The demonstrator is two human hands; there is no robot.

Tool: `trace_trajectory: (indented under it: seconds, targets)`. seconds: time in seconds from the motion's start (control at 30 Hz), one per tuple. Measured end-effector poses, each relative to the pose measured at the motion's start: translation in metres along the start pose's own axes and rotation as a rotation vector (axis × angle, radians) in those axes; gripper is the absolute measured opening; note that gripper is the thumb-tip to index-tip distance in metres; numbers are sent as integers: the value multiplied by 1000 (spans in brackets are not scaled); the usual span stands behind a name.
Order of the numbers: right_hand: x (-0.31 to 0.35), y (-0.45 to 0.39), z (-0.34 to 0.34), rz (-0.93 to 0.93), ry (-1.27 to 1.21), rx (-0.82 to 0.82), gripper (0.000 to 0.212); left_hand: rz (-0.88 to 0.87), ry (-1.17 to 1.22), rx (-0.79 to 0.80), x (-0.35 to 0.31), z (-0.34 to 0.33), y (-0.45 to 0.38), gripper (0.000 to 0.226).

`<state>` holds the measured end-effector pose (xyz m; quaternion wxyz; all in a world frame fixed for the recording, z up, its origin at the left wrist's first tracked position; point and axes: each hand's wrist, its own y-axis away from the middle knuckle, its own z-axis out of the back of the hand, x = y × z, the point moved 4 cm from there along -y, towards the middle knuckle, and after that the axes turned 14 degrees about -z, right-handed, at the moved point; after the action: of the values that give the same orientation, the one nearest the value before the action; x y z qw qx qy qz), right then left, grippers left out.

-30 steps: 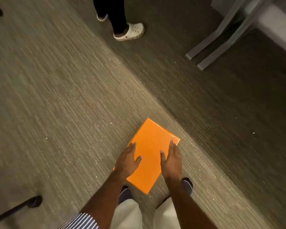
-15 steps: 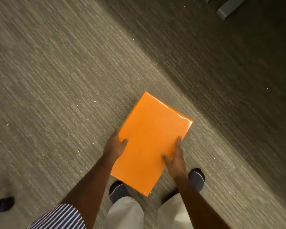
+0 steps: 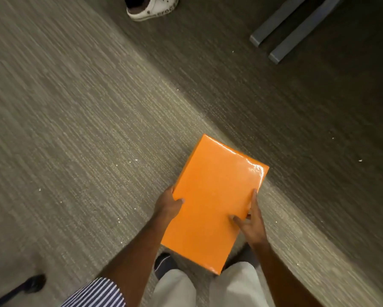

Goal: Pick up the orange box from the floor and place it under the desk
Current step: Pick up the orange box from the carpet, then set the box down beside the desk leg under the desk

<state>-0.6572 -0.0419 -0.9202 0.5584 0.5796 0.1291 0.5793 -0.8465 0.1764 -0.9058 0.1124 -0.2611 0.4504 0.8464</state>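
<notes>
The flat glossy orange box [image 3: 212, 200] is off the carpet, held level in front of my legs. My left hand [image 3: 167, 206] grips its left edge, thumb on top and fingers hidden underneath. On the right edge my right hand [image 3: 251, 224] holds it with thumb and index finger lying on the top face. Two grey metal desk feet [image 3: 290, 27] show at the top right; the desk top itself is out of view.
Another person's white clog [image 3: 151, 7] stands at the top middle on the dark strip of carpet. A black chair caster and leg [image 3: 31, 284] sit at the bottom left. My own dark shoes and light trousers are below the box.
Both hands went from lying on top of the box to gripping its sides and lifting it off the carpet. The view has tilted up, and the clog and desk feet have come into view again.
</notes>
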Motion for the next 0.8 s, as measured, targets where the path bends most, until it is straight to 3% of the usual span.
trace_trajectory:
  seconds: [0.37,0.63,0.8]
  targets:
    - [166,27,178,93,135,-170,103,-130,85,-17,-226,38,18,56]
    - [279,-31,272,149,107,-274,89,-299,127,-50,-375,52,-54,72]
    - [318,-100,325,167,8,-367,92,-379,171,-46,-446,36,-131,53]
